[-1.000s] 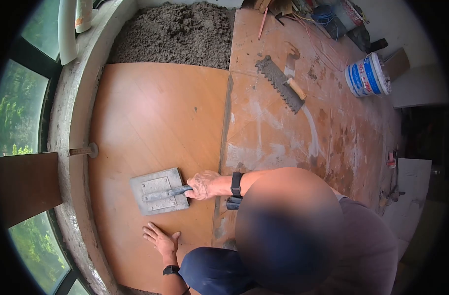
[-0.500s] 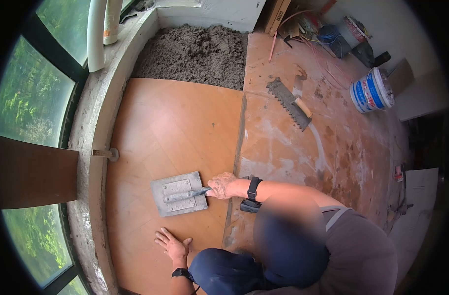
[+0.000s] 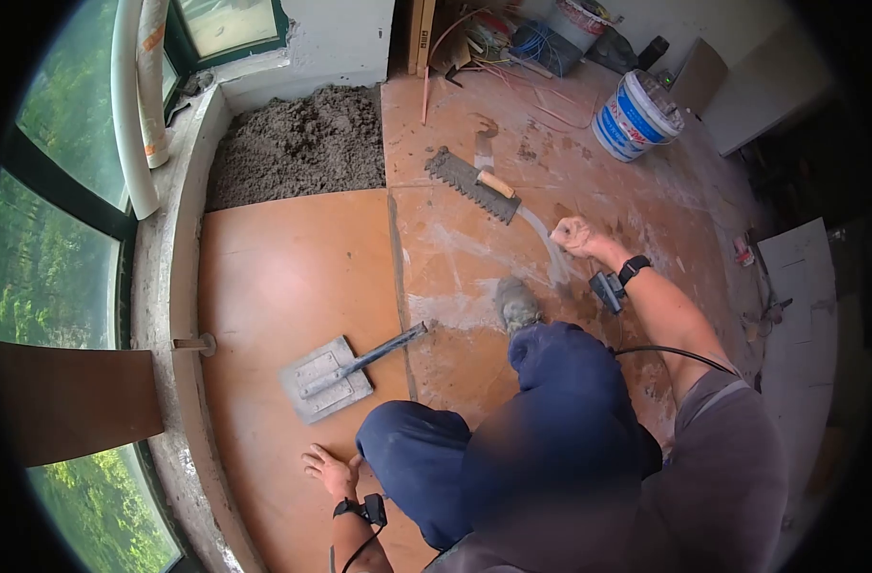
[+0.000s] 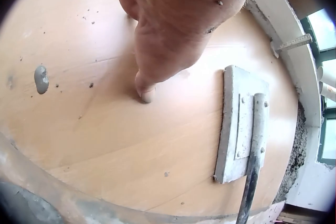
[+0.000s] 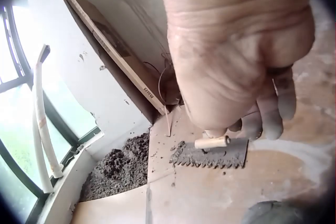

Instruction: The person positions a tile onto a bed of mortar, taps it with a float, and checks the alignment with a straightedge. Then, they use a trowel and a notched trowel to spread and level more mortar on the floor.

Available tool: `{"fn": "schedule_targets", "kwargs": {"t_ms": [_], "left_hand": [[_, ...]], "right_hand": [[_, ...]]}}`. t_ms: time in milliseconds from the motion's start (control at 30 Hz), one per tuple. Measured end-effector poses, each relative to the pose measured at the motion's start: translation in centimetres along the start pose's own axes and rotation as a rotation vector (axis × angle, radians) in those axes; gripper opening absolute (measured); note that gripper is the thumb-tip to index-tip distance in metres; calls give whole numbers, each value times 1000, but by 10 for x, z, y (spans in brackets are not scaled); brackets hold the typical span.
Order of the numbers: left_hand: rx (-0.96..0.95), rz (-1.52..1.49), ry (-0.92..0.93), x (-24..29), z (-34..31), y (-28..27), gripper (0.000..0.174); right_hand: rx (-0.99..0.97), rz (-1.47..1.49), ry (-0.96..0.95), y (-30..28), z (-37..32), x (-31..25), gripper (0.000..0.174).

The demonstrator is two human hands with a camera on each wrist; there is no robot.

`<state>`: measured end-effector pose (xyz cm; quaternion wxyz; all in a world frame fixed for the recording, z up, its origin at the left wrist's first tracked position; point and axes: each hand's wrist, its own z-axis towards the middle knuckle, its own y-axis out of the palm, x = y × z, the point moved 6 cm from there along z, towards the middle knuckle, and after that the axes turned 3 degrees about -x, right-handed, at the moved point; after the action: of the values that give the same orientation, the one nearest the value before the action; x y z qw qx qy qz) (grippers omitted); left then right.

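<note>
My left hand rests on a large orange-brown tile with its fingers spread. To the far side of it lies a flat square tamper with riveted plate and long metal handle, which no hand touches. The right hand is over the worn floor at the right, fingers loosely curled, holding nothing. Nearest to that hand is a notched trowel with a wooden grip, lying on the floor. In the left wrist view the thumb tip meets the tile, and the tamper lies to the right.
Grey loose mortar fills the bay beyond the tile. A concrete sill with windows runs along the left. A white-and-blue bucket stands at the back right, near cables and clutter. A shoe stands on the floor beside the tile.
My right hand has let go of the tamper and moved right and away toward the notched trowel. The tamper now lies on the tile. The left hand stays on the tile.
</note>
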<state>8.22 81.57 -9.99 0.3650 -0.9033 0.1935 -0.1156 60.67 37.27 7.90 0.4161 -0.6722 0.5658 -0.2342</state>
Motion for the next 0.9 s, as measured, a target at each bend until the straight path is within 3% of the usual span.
{"fn": "schedule_targets", "kwargs": {"t_ms": [100,200,267,333,400,467,533,600,667,700,767,867,900], "left_hand": [[5,-43,29,5,3,-8,106],[-19,-63,39,-36,38,4,97],[-141,-801,225,-72,84,28,82],[51,-50,-223,-6,43,-74,70],[296,27,-144,-20,69,-104,61],[324,-120,-129,11,79,-141,59],[278,-162,-106,54,97,-167,59],[175,-134,-56,134,103,-196,58],[137,-240,60,210,96,-220,55],[140,-255,31,216,90,-223,55],[127,-602,133,231,78,-232,53],[117,-539,-49,217,47,-229,53],[101,-554,-117,215,40,-223,54]], "right_hand": [[78,119,65,-19,29,39,38],[196,94,35,-15,80,57,41],[154,158,26,1,124,62,45],[216,33,6,9,153,46,45],[253,-88,-5,16,186,36,47],[72,6,-86,29,221,36,51],[44,305,-165,54,262,48,48],[-300,497,-199,41,272,34,46],[-227,447,-280,16,268,33,45],[-135,406,-347,0,261,35,45],[-85,394,-402,-25,237,52,43],[-81,430,-397,-50,216,69,41],[-130,394,-286,-49,216,75,40]]}}
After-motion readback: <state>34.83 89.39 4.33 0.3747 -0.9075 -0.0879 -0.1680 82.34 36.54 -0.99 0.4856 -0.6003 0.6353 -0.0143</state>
